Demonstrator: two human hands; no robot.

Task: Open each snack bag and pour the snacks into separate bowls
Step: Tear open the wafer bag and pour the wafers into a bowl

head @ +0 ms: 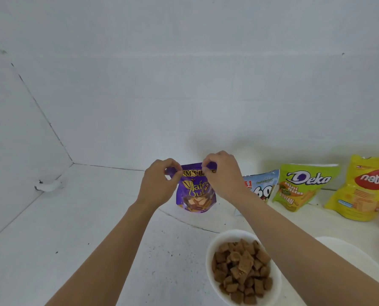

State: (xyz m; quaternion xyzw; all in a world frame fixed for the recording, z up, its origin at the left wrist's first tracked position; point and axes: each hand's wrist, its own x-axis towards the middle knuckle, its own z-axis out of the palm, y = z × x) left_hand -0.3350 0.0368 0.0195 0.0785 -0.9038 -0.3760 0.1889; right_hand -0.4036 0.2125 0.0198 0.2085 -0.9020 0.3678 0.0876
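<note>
White tabletop (84,250) bears a filled bowl (209,257), blue bag (262,186), green bag (303,188), yellow bag (365,191).

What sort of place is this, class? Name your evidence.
Probably a staged white tabletop set, not a kitchen: bare white walls, Deka bag and nabati bag lined up, white bowl of brown snacks.

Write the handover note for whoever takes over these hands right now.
Left hand pinches the top left corner of the purple wafer bag; right hand pinches the top right. The bag is upright, with no tear visible.
Done: one white bowl holds brown snack pieces.
Left: open and pour this bag, then the blue-white bag, green Deka Mini Bites bag and yellow Nabati bag, all standing at right by the wall. A second white bowl sits partly behind the right arm.
</note>
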